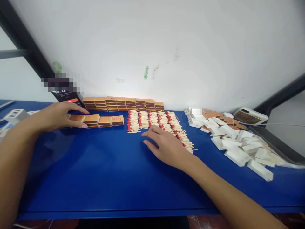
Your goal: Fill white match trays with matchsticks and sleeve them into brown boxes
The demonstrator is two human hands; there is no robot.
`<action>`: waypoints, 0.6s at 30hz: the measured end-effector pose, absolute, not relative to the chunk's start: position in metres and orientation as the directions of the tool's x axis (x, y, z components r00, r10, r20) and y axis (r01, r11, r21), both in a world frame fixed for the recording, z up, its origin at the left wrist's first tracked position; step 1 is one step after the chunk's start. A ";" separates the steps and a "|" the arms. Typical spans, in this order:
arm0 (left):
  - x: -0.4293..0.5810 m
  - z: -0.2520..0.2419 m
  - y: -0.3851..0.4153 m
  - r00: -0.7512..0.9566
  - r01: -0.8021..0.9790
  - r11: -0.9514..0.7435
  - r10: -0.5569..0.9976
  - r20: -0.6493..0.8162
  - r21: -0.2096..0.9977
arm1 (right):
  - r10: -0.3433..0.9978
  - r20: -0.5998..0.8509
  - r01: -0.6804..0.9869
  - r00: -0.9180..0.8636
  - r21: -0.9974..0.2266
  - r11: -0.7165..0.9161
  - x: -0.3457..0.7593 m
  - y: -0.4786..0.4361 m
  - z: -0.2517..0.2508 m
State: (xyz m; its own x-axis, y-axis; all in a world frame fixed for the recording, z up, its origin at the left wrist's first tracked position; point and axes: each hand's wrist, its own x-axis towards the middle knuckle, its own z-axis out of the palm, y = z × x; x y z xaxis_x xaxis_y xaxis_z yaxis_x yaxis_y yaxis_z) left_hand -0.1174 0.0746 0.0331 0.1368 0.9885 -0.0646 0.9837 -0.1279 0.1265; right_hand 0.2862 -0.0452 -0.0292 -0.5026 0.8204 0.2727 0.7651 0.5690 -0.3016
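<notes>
My left hand [60, 117] is at the left end of a short front row of orange matchboxes [105, 121]. Its thumb lies along the front and its index finger along the back of the leftmost matchbox [77, 118], gripping it; the other fingers are hidden. Above the near edge of several rows of loose red-tipped matches [152, 117] is my right hand [165, 143]. Its thumb and fingers are apart and point left, with nothing visible between them. Part of the matches is covered by this hand.
Stacked matchboxes [126, 103] line the white wall. At right lie white matchbox trays [238, 156] and orange sleeves [212, 114], beside a white device [250, 116] and a dark tray [278, 143]. A phone [69, 97] leans at left. The blue tabletop [114, 178] ends in front.
</notes>
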 end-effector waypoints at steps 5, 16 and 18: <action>-0.105 0.028 0.073 0.225 0.963 -0.215 0.974 -0.041 0.162 | 0.826 0.259 0.768 -0.501 -0.307 0.562 0.286 -0.045 -0.030; -0.102 0.027 0.074 0.191 0.974 -0.179 0.979 -0.078 0.135 | 0.831 0.242 0.778 -0.501 -0.295 0.554 0.286 -0.046 -0.027; -0.103 0.027 0.075 0.188 0.977 -0.179 0.979 -0.075 0.117 | 0.832 0.237 0.778 -0.501 -0.298 0.554 0.286 -0.046 -0.027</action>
